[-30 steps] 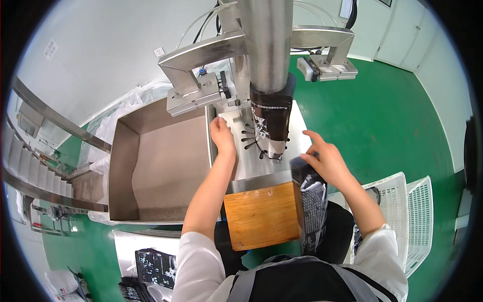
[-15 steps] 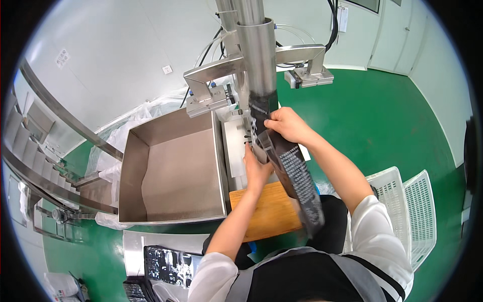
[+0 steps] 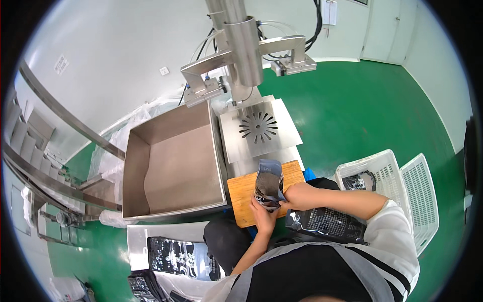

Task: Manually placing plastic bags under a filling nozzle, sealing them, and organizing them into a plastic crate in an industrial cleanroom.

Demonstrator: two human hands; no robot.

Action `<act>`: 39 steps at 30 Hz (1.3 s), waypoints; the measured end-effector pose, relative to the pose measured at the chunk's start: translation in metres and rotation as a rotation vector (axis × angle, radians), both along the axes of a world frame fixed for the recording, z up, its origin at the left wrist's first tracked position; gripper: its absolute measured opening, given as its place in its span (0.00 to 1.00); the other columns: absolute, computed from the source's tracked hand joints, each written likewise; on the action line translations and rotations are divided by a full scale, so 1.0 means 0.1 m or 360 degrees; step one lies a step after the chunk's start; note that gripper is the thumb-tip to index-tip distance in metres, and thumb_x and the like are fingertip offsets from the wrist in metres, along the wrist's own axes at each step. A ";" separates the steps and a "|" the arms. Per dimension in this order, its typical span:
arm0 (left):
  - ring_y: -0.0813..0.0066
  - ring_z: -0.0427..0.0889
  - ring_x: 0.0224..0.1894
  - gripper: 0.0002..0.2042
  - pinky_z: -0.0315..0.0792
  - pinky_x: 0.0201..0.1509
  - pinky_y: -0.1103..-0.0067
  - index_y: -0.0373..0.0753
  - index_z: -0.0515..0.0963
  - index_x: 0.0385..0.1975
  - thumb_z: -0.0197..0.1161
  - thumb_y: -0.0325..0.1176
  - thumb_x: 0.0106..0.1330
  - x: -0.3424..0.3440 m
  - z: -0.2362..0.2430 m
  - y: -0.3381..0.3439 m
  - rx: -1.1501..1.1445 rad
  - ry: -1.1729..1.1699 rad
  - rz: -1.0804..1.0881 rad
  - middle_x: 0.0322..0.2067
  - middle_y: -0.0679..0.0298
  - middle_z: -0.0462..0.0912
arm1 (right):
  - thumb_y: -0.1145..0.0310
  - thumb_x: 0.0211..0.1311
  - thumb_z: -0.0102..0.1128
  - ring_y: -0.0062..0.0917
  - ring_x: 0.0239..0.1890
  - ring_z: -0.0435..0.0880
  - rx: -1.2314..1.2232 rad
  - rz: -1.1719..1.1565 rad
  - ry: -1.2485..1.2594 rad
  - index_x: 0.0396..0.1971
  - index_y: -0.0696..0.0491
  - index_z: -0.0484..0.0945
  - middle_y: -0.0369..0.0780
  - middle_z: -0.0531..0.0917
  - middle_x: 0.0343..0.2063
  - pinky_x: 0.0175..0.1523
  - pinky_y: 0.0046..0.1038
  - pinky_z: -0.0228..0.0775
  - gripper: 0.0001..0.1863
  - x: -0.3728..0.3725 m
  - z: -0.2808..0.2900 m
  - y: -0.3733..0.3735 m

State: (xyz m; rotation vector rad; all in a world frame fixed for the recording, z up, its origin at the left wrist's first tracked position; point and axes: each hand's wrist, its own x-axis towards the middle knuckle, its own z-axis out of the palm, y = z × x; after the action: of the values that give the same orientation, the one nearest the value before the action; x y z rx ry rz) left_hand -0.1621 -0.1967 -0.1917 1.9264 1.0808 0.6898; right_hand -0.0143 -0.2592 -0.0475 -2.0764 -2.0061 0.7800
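Observation:
A black printed pouch (image 3: 269, 185) stands over the wooden board (image 3: 241, 194), its mouth open upward. Grey-brown shows inside it; whether that is filling or lining I cannot make out. My left hand (image 3: 262, 217) is closed around its lower left side. On its right side the fingers of my right hand (image 3: 301, 196) grip it low down. Another black printed pouch (image 3: 327, 224) lies across my lap, partly under my right forearm. Beyond the board, the steel tube (image 3: 245, 55) hangs with its lower end bare, above a slotted steel plate (image 3: 258, 127).
A deep steel bin (image 3: 181, 171) stands to the left of the board. Steel clamp arms (image 3: 204, 93) flank the tube. Printed pouches (image 3: 176, 256) lie on a low bench at lower left. To the right are white baskets (image 3: 387, 176), one with a black pouch (image 3: 359, 181) inside.
The pouch at the tube's lower end has come off and down toward me, over the board. Both hands have moved down with it. Another pouch now lies on my lap.

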 end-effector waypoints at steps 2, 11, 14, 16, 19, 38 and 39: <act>0.42 0.67 0.51 0.42 0.66 0.52 0.65 0.29 0.53 0.59 0.71 0.30 0.42 -0.13 -0.02 0.22 -0.0010 0.0137 -0.0277 0.51 0.41 0.63 | 0.58 0.57 0.50 0.46 0.25 0.77 0.0014 0.0002 0.0027 0.21 0.59 0.79 0.50 0.78 0.18 0.32 0.42 0.69 0.19 0.08 0.07 0.00; 0.56 0.71 0.52 0.26 0.65 0.55 0.68 0.28 0.62 0.53 0.61 0.32 0.57 1.24 1.87 1.47 0.1008 -0.0589 -0.0143 0.51 0.46 0.68 | 0.61 0.51 0.52 0.44 0.26 0.79 0.0140 0.0299 0.0022 0.26 0.55 0.80 0.47 0.80 0.22 0.33 0.40 0.71 0.13 0.32 0.05 -0.13; 0.54 0.71 0.52 0.31 0.64 0.55 0.66 0.27 0.58 0.55 0.63 0.35 0.55 2.07 1.93 1.91 0.1492 -0.0590 0.0073 0.50 0.45 0.68 | 0.61 0.52 0.50 0.44 0.26 0.79 0.0187 0.0287 0.0100 0.29 0.55 0.78 0.47 0.79 0.21 0.33 0.41 0.71 0.13 0.34 0.17 -0.09; 0.52 0.71 0.51 0.33 0.65 0.54 0.66 0.26 0.57 0.55 0.65 0.37 0.53 2.38 1.97 2.04 0.1587 -0.0658 0.0177 0.49 0.45 0.69 | 0.60 0.57 0.47 0.42 0.24 0.79 0.0090 0.0193 -0.0071 0.30 0.52 0.77 0.46 0.78 0.19 0.29 0.42 0.70 0.13 0.46 0.25 -0.12; 0.53 0.73 0.48 0.33 0.66 0.54 0.68 0.29 0.62 0.51 0.69 0.40 0.50 2.51 2.03 2.22 0.0690 -0.0916 -0.0052 0.46 0.48 0.72 | 0.60 0.57 0.47 0.43 0.25 0.79 0.0001 0.0001 -0.0049 0.25 0.54 0.77 0.47 0.79 0.20 0.31 0.42 0.70 0.14 0.67 0.39 -0.20; 0.78 0.76 0.27 0.15 0.72 0.31 0.82 0.35 0.69 0.39 0.49 0.16 0.49 1.94 1.70 1.77 -0.0685 -0.1227 -0.1625 0.33 0.59 0.75 | 0.64 0.61 0.48 0.38 0.17 0.74 0.0989 -0.0132 -0.0496 0.25 0.54 0.69 0.44 0.71 0.11 0.24 0.36 0.64 0.10 2.02 0.86 0.96; 0.78 0.76 0.27 0.15 0.72 0.31 0.82 0.35 0.69 0.39 0.49 0.16 0.49 1.89 1.76 1.81 -0.0666 -0.1229 -0.1617 0.33 0.59 0.75 | 0.64 0.61 0.48 0.38 0.17 0.74 0.1003 -0.0117 -0.0498 0.25 0.54 0.69 0.44 0.71 0.11 0.24 0.36 0.64 0.10 1.98 0.85 1.15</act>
State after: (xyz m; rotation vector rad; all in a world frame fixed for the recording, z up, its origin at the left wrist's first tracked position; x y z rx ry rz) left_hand 0.0273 -0.0158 -0.0155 1.3633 -0.2517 0.4696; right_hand 0.1835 -0.1442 0.0373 -1.9380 -1.9501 -0.1998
